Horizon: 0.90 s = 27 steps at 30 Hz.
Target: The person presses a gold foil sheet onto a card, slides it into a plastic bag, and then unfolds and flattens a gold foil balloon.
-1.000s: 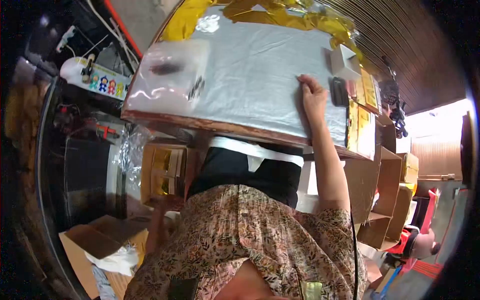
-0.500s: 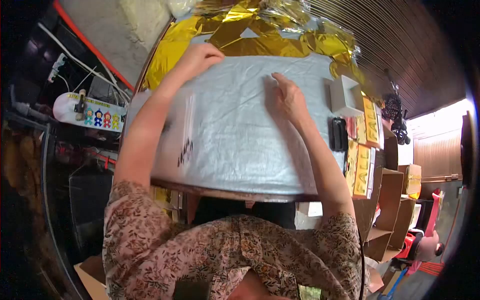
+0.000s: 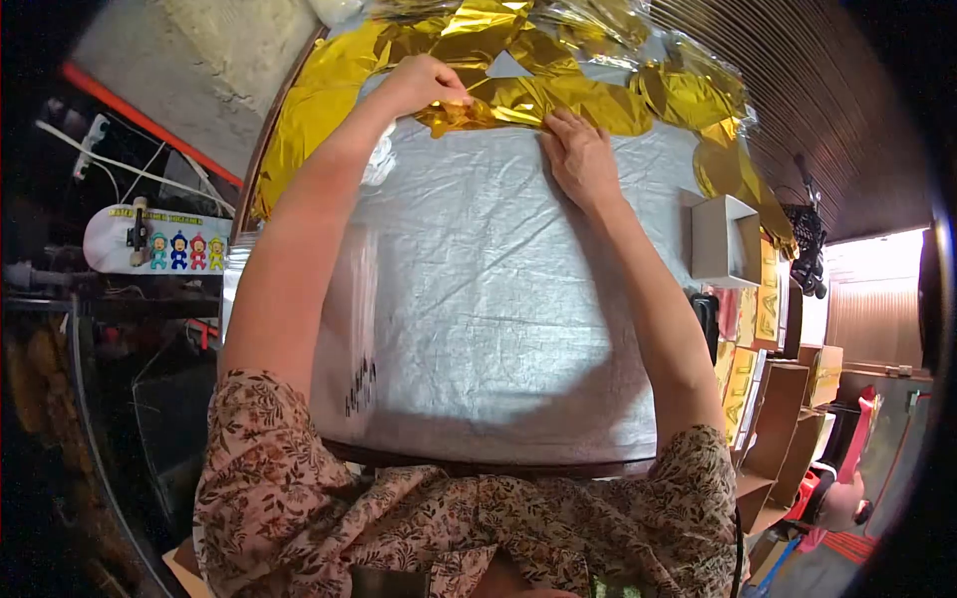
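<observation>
Crinkled gold foil (image 3: 608,103) lies across the far side of a table covered with a silvery-grey sheet (image 3: 488,299). My left hand (image 3: 427,85) is closed, its fingers pinching the near edge of the foil at the upper middle. To its right, my right hand (image 3: 581,154) rests palm down with fingers spread, the fingertips on the foil's near edge. A small white crumpled item (image 3: 379,161) sits below my left forearm. Clear plastic bags with black marks (image 3: 361,329) lie at the table's left side.
A white open box (image 3: 725,241) stands at the right edge, near a black object (image 3: 705,317) and yellow printed packs (image 3: 739,389). Cardboard boxes (image 3: 776,429) are beyond. A skateboard (image 3: 164,239) is at the left. Another person (image 3: 842,498) is at the far right.
Both hands have reached the gold foil; my left hand now pinches its edge and my right fingertips touch it. The foil's near edge is more bunched. The camera view has shifted.
</observation>
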{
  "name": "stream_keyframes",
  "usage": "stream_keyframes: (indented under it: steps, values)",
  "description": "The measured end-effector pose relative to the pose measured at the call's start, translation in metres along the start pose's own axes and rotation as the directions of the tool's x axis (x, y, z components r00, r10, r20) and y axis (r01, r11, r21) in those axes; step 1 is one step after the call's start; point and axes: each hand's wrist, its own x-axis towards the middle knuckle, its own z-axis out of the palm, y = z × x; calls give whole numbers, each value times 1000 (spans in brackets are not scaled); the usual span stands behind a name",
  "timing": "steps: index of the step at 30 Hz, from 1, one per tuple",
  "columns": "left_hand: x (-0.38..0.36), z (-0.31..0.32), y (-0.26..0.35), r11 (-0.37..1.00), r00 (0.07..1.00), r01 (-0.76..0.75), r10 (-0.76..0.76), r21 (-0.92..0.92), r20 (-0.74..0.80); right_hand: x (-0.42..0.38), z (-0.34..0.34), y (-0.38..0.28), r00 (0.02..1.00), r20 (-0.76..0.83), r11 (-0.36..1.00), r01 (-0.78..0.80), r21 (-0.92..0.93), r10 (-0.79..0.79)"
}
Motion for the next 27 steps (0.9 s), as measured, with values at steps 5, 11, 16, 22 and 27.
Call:
stream_keyframes:
  steps: [5, 11, 16, 22, 27]
  values:
    - [24, -15, 14, 968, 982, -166, 145, 189, 119, 49, -17, -39, 979, 120, 976, -180, 125, 165]
    - [26, -17, 42, 976, 984, -158, 142, 152, 112, 74, 32, -45, 993, 30, 952, -120, 280, 116]
    - [-20, 4, 56, 730, 692, -390, 635, 561, -345, 71, 37, -38, 969, -21, 798, -191, 572, 247]
    - [-49, 10, 44, 249, 606, -587, 766, 771, 214, 79, 35, -24, 917, 125, 770, -387, 507, 378]
    - [-56, 24, 41, 373, 755, -318, 656, 872, -5, 79, 45, -15, 925, 75, 696, -332, 637, 372]
